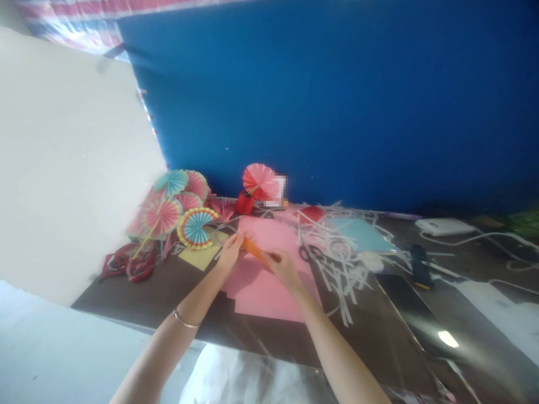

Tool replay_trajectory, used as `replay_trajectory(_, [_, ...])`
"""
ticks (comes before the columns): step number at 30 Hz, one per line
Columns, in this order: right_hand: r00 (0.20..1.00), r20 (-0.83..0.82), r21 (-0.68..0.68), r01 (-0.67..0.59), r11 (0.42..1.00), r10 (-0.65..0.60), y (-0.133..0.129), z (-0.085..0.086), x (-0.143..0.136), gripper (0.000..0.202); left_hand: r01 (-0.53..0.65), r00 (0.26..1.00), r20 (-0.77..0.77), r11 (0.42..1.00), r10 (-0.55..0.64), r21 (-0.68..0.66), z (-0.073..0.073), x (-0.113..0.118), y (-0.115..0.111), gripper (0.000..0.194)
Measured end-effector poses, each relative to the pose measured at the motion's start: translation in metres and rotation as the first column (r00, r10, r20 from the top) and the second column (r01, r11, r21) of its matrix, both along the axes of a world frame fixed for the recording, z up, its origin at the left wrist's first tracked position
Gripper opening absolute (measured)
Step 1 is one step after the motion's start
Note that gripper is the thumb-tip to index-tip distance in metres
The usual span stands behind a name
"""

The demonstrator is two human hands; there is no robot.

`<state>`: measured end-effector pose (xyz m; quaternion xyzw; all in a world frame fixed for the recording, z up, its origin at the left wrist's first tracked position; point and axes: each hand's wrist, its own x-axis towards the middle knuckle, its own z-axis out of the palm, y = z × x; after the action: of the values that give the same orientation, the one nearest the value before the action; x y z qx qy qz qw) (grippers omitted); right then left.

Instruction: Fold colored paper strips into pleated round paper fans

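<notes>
Head view shows a narrow, bright orange strip (255, 251), its ends pinched by closed left fingers (237, 241) and closed right fingers (281, 264).

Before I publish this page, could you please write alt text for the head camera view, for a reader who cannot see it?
The left hand and right hand hold an orange paper piece between them over pink sheets on a dark table. Pleated paper fans are at left; white strips, scissors and a phone lie at right.
</notes>
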<state>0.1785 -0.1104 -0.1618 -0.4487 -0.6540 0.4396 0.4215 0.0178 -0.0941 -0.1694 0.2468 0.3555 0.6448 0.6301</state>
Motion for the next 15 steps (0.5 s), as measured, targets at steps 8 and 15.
replay_trajectory(8, [1.000,0.016,0.002,0.010,1.000,-0.010,-0.002,-0.001,0.004,0.031,0.085,0.996,-0.017,0.996,-0.085,-0.007,-0.001,0.007,-0.005,0.037])
replay_trajectory(15, [0.978,-0.082,0.022,0.195,0.981,-0.192,0.063,0.008,0.001,0.040,-0.087,0.995,-0.044,0.996,0.087,-0.005,-0.005,-0.002,0.005,0.033])
